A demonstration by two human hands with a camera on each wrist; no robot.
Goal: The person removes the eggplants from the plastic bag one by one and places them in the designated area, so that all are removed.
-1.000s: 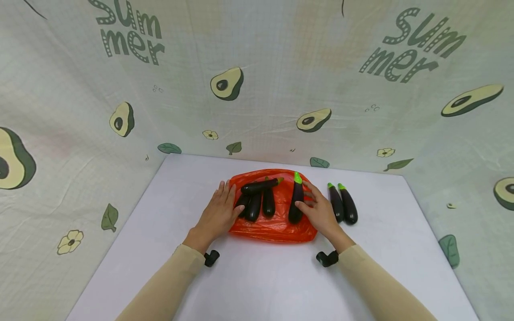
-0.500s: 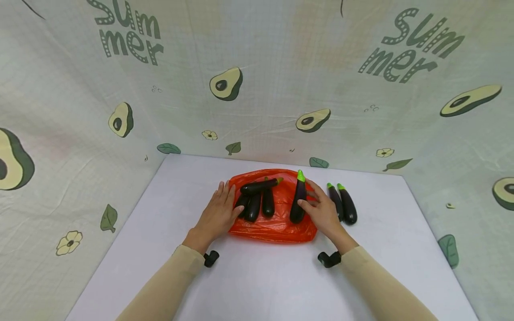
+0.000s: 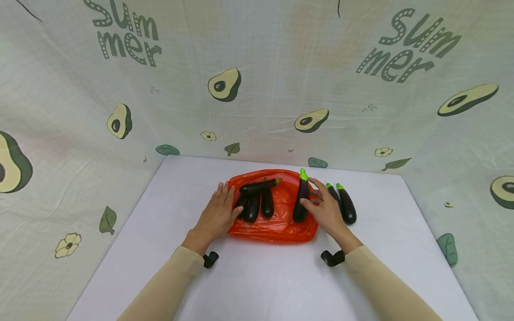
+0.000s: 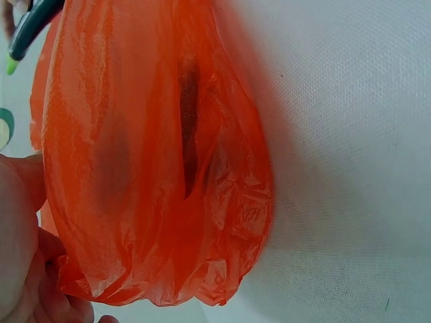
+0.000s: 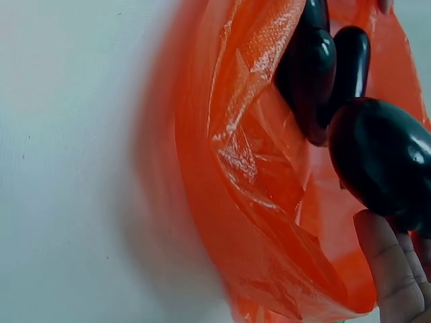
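Observation:
In the head view, my left hand (image 3: 217, 213) holds the left side of a red plastic bag (image 3: 281, 232), its thumb over the rim and its fingers along the outside. Several dark, glossy eggplants (image 3: 257, 187) lie inside, one across the others. My right hand (image 3: 324, 208) grips another eggplant (image 3: 302, 200) between thumb and fingers over the bag's right part, green stem end up. In the right wrist view the rounded bottom of this eggplant (image 5: 380, 151) rests against the fingertips. The left wrist view shows mostly the bag's outer wall (image 4: 155, 168).
Two more eggplants (image 3: 346, 206) with bright green stems lie side by side on the white table (image 3: 265, 281), just right of the right hand. A cloth (image 3: 273, 80) printed with avocados and lettering hangs behind and at both sides. A black wrist camera (image 3: 210, 260) sits at the left cuff.
My right hand has shifted slightly right with the eggplant in its grip, the stem end tilting a little right and up. The left hand and the bag have stayed nearly still.

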